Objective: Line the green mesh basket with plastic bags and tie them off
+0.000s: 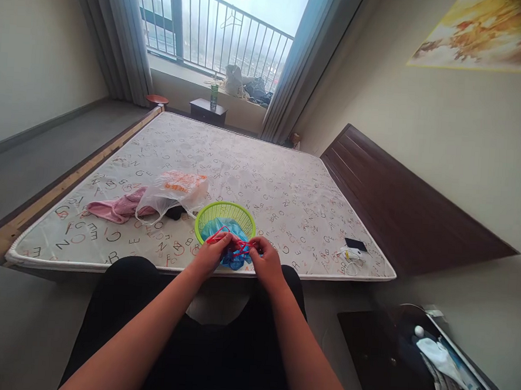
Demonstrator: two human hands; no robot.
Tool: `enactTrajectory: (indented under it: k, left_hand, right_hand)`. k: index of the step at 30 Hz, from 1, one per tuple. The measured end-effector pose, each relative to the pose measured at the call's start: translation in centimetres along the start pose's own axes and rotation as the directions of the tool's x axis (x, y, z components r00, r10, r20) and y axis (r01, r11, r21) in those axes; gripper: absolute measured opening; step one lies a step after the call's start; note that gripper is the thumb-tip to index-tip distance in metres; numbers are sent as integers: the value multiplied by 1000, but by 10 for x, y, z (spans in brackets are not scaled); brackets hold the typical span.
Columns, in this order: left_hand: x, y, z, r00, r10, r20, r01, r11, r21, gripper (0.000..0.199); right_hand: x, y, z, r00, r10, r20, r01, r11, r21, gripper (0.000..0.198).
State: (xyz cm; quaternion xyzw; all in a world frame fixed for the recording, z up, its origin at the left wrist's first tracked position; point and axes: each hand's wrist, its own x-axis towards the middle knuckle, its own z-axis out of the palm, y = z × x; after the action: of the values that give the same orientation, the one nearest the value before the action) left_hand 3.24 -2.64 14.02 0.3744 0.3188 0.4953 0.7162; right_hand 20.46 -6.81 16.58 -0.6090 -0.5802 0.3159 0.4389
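My left hand [215, 251] and my right hand [265, 260] are close together over the near edge of the mattress. Fingers of both hands pinch a thin red string [242, 248], which loops up on the left side. Below it bunches a blue plastic bag [233, 261]; whether the string is attached to it I cannot tell. A lime-green plastic basket [206, 209] stands just beyond my hands, with light-blue plastic film [223, 225] inside.
Left of the basket lie a clear plastic bag with orange print [184, 184] and a pink cloth [118, 208] on the patterned mattress [244, 164]. A black phone [355, 244] and a white cable [351, 259] rest at the right. A dark nightstand [365, 354] stands lower right.
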Motion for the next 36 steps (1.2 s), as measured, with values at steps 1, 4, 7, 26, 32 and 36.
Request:
enactTrajectory:
  k: [1, 4, 7, 26, 32, 36]
  left_hand:
    - [0, -1, 0, 1000, -1, -7, 1, 1000, 25, 34]
    - [1, -2, -1, 1000, 10, -16, -8, 994, 113, 35]
    - [1, -2, 0, 999, 37, -18, -34, 988, 149, 35]
    - [15, -6, -22, 932, 66, -357, -49, 997, 55, 41]
    - [17, -10, -28, 925, 36, -377, -28, 999, 26, 37]
    - [19, -10, -32, 936, 150, -319, -133, 988, 77, 34]
  right_hand:
    - [0, 1, 0, 1000, 3, -26, -3, 1000, -1, 15]
    - [0, 5, 2, 995, 46, -84, -40, 997, 73, 19]
    - [0, 7, 1, 993, 70, -95, -59, 992, 112, 26]
    - [7, -3, -26, 995, 93, 31, -86, 673, 735, 33]
    - [9, -4, -28, 974, 200, 110, -185, 407, 895, 25]
    - [12, 6, -32, 970, 239, 51, -163, 475, 865, 27]
